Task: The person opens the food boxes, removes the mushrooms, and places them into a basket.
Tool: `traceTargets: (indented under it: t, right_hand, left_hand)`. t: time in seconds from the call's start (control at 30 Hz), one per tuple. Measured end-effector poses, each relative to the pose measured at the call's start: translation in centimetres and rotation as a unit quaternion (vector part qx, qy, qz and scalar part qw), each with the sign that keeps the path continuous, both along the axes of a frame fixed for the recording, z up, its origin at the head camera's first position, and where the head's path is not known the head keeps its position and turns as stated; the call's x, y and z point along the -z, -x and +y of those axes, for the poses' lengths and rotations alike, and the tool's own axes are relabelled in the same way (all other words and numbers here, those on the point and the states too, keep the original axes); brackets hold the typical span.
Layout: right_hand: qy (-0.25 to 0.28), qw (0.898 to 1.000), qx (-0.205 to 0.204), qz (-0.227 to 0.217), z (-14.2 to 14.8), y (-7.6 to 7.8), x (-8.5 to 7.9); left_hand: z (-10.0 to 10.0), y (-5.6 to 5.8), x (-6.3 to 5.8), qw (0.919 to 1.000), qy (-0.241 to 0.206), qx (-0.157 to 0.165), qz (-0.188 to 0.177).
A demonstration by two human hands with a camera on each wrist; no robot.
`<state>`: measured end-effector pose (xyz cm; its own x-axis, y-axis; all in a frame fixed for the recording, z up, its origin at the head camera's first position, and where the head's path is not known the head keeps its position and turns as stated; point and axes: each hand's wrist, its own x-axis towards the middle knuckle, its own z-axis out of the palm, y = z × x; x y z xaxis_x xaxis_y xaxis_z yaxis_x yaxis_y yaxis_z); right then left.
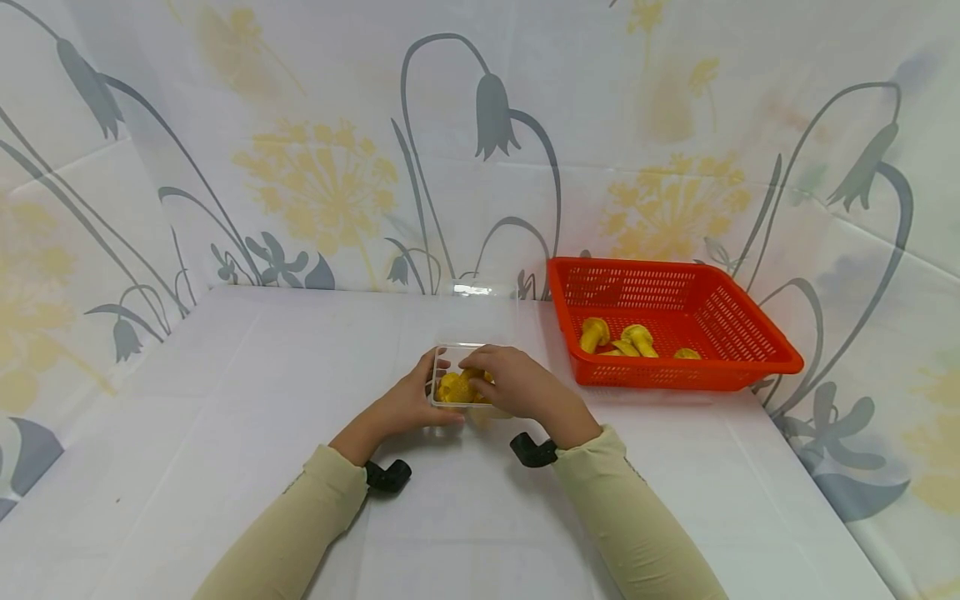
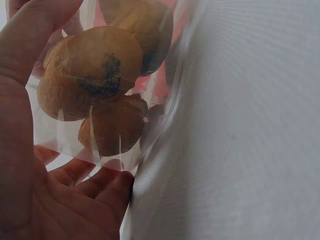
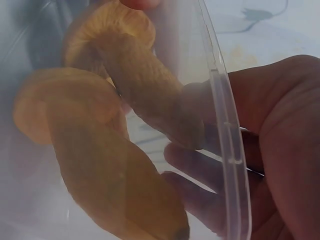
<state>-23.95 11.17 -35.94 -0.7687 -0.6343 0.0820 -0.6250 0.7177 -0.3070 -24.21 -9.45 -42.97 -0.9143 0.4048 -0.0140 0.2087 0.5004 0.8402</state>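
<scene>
A clear plastic box (image 1: 434, 392) with several yellow mushrooms (image 1: 448, 387) inside is held at its left side by my left hand (image 1: 408, 404). In the left wrist view, the fingers (image 2: 107, 192) and thumb spread around the box wall, with mushroom caps (image 2: 95, 70) showing through it. My right hand (image 1: 525, 387) reaches over the rim into the box. The right wrist view shows its thumb and fingers at the stem of one mushroom (image 3: 150, 85), pinching it, while another mushroom (image 3: 100, 155) lies nearer the camera behind the clear wall.
To the right stands a red perforated basket (image 1: 690, 375) with a few mushrooms (image 1: 637, 337) in it. A transparent lid-like flap (image 1: 480, 310) rises behind the box. White cloth (image 1: 225, 417) covers the table, and a flower-patterned sheet (image 1: 465, 167) hangs around it.
</scene>
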Motion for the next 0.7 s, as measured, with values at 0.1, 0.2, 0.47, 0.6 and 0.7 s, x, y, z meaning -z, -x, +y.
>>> traceTargets:
  t: [0.1, 0.2, 0.47, 0.6, 0.7]
  right_hand:
    - [0.003, 1.000, -0.002, 0.004, 0.00, -0.05, -0.01]
    - [0.008, 1.000, -0.006, 0.007, 0.04, -0.09, -0.05]
    - [0.020, 1.000, -0.019, 0.000, 0.39, -0.06, -0.33]
    - [0.026, 0.999, -0.020, -0.002, 0.64, -0.11, -0.58]
    - [0.032, 0.999, -0.017, 0.000, 0.84, -0.16, -0.74]
  left_hand:
    - [0.01, -0.10, -0.11, 1.0000, 0.003, -0.001, 0.002]
    - [-0.01, -0.13, -0.11, 1.0000, 0.002, -0.001, 0.002]
    - [-0.06, -0.05, -0.01, 1.0000, 0.002, 0.000, 0.003]
    - [-0.07, -0.08, -0.10, 1.0000, 0.002, -0.001, 0.004]
    - [-0.05, -0.07, -0.14, 1.0000, 0.001, 0.001, 0.003]
